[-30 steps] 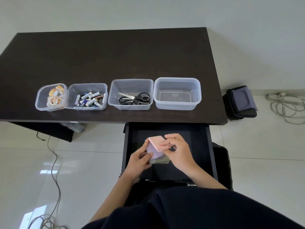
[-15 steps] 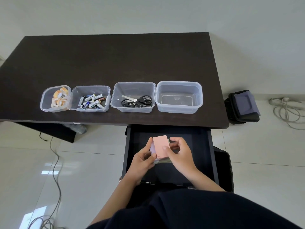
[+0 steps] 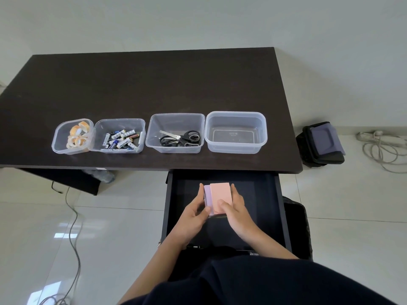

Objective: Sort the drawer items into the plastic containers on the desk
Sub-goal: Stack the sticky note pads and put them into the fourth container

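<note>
Both hands, left hand (image 3: 193,213) and right hand (image 3: 235,205), gripping sticky-note pads (image 3: 218,198) above open drawer (image 3: 264,205). Empty container (image 3: 235,148) waiting beyond drawer on tabletop (image 3: 154,89). Risk: misaligned pads sliding apart, dropping back into drawer.

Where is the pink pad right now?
In the head view, the pink pad is held between the left hand and right hand, above the open drawer, against a purple pad.

Both hands — left hand (image 3: 193,213), right hand (image 3: 236,208) — grip sticky-note pads (image 3: 218,198) over drawer (image 3: 264,205).
</note>
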The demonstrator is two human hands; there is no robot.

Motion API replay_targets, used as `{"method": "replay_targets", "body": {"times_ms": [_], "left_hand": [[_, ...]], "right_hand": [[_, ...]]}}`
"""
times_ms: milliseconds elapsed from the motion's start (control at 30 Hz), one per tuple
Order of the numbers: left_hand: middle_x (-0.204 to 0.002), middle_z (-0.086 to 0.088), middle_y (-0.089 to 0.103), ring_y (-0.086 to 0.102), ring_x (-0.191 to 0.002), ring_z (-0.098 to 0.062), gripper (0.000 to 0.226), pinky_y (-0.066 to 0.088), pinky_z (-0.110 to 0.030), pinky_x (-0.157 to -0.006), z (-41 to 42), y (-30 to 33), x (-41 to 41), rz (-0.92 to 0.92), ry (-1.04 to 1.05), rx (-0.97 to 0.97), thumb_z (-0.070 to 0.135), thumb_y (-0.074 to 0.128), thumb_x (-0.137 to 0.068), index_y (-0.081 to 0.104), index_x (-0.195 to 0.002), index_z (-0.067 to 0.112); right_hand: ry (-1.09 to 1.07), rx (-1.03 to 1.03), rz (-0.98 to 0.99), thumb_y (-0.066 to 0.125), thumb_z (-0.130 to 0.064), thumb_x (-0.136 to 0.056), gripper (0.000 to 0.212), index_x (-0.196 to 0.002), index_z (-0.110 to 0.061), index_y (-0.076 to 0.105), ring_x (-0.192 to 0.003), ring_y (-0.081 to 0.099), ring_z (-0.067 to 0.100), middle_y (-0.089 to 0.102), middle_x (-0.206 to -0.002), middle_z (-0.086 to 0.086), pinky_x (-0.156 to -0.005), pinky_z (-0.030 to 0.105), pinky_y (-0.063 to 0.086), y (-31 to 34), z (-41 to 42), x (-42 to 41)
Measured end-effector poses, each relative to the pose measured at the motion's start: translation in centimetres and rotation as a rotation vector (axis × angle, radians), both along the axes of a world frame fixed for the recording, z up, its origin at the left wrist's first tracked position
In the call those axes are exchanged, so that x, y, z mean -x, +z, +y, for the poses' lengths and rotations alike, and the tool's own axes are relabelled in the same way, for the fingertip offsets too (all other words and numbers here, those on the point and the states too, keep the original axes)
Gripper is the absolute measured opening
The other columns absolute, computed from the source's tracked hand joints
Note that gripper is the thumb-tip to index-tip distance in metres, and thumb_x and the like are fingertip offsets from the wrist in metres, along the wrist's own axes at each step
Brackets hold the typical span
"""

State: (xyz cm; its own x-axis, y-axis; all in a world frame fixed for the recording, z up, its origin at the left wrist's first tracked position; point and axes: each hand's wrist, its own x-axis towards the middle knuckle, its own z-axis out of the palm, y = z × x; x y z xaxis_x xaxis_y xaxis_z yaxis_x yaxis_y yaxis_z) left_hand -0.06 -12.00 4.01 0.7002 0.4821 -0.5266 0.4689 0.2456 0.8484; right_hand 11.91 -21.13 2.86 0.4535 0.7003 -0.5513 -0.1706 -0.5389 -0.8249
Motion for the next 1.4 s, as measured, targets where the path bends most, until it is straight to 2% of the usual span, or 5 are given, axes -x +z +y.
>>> {"method": "replay_targets", "body": {"times_ms": [200,433,1033,1267,1400], "left_hand": [[-0.137,0.010,0.052,0.051,-0.122,-0.012,0.065,0.038,-0.034,-0.108,-0.5,0.1,-0.5,-0.036,0.014,0.086,0.020,0.046,-0.099,0.008,-0.149,0.038],[-0.139,0.009,0.049,0.051,-0.126,-0.014,0.065,0.044,-0.032,-0.105,-1.0,0.7,-1.0,-0.101,0.042,0.158,0.030,0.051,-0.093,0.013,-0.144,0.043],[-0.125,0.005,0.061,0.059,-0.112,-0.017,0.064,0.046,-0.039,-0.101,-0.3,0.5,-1.4,-0.073,0.184,0.226,0.007,0.055,-0.093,0.032,-0.145,0.037],[-0.117,0.004,0.063,0.059,-0.110,-0.017,0.076,0.043,-0.040,-0.102,-0.3,1.1,-1.7,-0.054,0.215,0.222,0.007,0.050,-0.095,0.006,-0.149,0.036],[-0.118,0.001,0.065,0.059,-0.109,-0.016,0.048,0.047,-0.036,-0.096,-0.2,1.4,-1.8,-0.033,0.155,0.173,0.007,0.048,-0.095,0.041,-0.138,0.028]], "right_hand": [[-0.012,-0.006,-0.097,0.059,-0.037,-0.079,0.082,-0.148,-0.037,0.014,-0.130,0.036,0.013,0.033,-0.140,-0.006,-0.109,0.039,0.037,-0.1,0.1,-0.4],[-0.061,-0.025,-0.099,0.065,-0.020,-0.085,0.071,-0.142,-0.035,0.025,-0.108,0.043,0.009,0.024,-0.122,-0.002,-0.072,0.014,0.050,-0.5,0.4,-0.6],[-0.154,-0.185,0.078,0.069,-0.018,-0.085,0.063,-0.136,-0.043,0.041,-0.115,0.055,0.008,0.054,-0.129,-0.006,-0.089,0.024,0.054,-0.5,0.0,-2.0],[-0.131,-0.116,0.025,0.067,-0.058,-0.068,0.083,-0.141,-0.046,0.027,-0.120,0.049,0.009,0.043,-0.133,-0.001,-0.106,0.038,0.044,-0.4,0.4,-1.6],[-0.138,-0.092,0.003,0.066,-0.048,-0.081,0.080,-0.147,-0.037,0.022,-0.117,0.047,0.007,0.037,-0.132,-0.006,-0.108,0.039,0.042,-0.2,0.3,-1.3]]}}
